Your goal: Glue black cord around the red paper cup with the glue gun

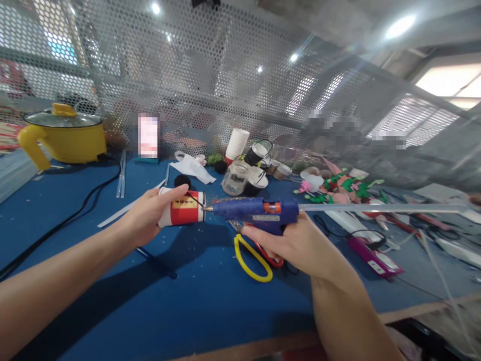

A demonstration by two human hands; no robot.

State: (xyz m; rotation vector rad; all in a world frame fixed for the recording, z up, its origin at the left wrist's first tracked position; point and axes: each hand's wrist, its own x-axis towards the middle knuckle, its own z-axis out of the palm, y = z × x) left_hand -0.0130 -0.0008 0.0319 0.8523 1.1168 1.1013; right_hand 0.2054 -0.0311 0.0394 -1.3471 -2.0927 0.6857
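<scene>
Perforated grey metal sheeting [188, 75] is seen behind a blue tabletop [210, 306] with a pale brown edge, under bright lamps.

By the left hand [150, 210], a red-and-white paper cup with a yellow label [190, 214] is gripped by its white end, thumb on top, and is held on its side above the tabletop. A thin black cord [194, 199] is seen along the cup's side. By the right hand [300, 245], a dark blue glue gun [240, 208] is held, with fingers wrapped about its handle. Its metal nozzle is pointed at the cup's rim; whether contact is made cannot be told. From its back end, a long translucent stick [376, 207] is extended.

Beneath the right hand, scissors with yellow and red handles [259, 277] are laid on the blue surface. Just behind the cup, a fuzzy black ball [182, 181] is seen. Farther back are placed a clear jar [233, 180], a stack of white paper cups [237, 142] and a white cloth piece [193, 168]. To the far left, a yellow pot with a glass lid [77, 143] is stood; on the right, pink-and-green artificial flowers [340, 188] are heaped near a purple power strip [372, 258].
</scene>
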